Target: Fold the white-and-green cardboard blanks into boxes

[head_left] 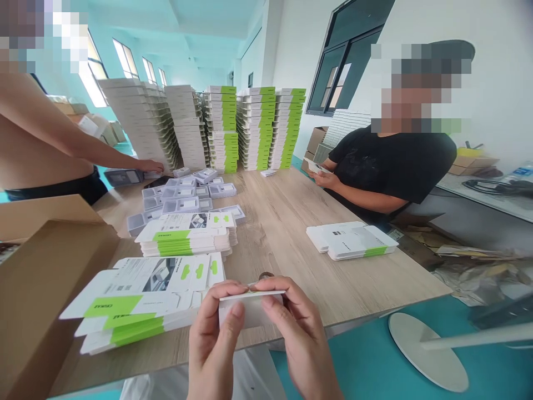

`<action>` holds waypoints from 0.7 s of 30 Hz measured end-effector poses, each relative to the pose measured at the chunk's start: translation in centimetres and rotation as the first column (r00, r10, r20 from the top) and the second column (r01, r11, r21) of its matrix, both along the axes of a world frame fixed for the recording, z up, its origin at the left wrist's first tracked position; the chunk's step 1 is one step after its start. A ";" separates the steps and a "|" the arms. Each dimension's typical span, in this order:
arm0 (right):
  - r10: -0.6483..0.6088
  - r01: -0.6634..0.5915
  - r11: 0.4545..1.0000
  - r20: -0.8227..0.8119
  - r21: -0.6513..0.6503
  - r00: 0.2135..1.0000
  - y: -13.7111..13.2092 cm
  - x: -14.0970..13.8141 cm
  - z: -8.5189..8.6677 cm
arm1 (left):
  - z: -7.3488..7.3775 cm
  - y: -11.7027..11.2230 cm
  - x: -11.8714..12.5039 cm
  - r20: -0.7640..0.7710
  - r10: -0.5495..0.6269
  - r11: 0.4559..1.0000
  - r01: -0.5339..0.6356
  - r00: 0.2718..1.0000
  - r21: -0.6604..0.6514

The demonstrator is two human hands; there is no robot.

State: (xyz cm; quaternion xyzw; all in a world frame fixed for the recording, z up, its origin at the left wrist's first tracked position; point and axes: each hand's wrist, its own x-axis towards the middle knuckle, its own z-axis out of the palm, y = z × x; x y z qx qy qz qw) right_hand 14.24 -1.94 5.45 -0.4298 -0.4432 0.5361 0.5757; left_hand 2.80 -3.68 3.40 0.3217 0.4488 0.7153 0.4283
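My left hand (214,344) and my right hand (302,339) together grip a small white box (250,308) at the near table edge, fingers pinched along its top edge and thumbs on its near face. To the left of my hands lies a pile of flat white-and-green carton blanks (137,303). Behind it sits a second pile of blanks (187,236).
Clear plastic trays (183,194) cover the middle left of the wooden table (291,222). Tall stacks of finished boxes (254,128) stand at the far end. A brown carton (45,289) is at my left. A seated person in black (387,166) has blanks (352,240) in front; another person's arm (104,147) reaches in from the left.
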 end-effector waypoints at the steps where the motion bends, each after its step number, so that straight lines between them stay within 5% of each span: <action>1: 0.005 -0.005 1.000 -0.007 -0.001 1.000 0.0 0.0 0.0 | 0.2 0.0 0.1 -0.043 0.013 1.000 -0.013 0.999 -0.004; 6: 0.032 -0.031 0.999 -0.023 0.037 0.999 0.2 0.0 -0.4 | 0.6 -0.1 -0.1 -0.160 0.061 0.998 -0.061 0.985 0.005; 14: 0.020 -0.020 1.000 0.001 0.015 1.000 0.7 -0.2 -1.2 | -1.3 0.4 -1.0 -0.210 0.053 0.997 -0.065 0.976 -0.048; 21: -0.074 0.072 0.993 0.023 0.095 0.997 1.6 -0.5 -4.2 | -0.6 0.8 -0.6 -0.133 0.046 0.992 -0.061 0.990 -0.113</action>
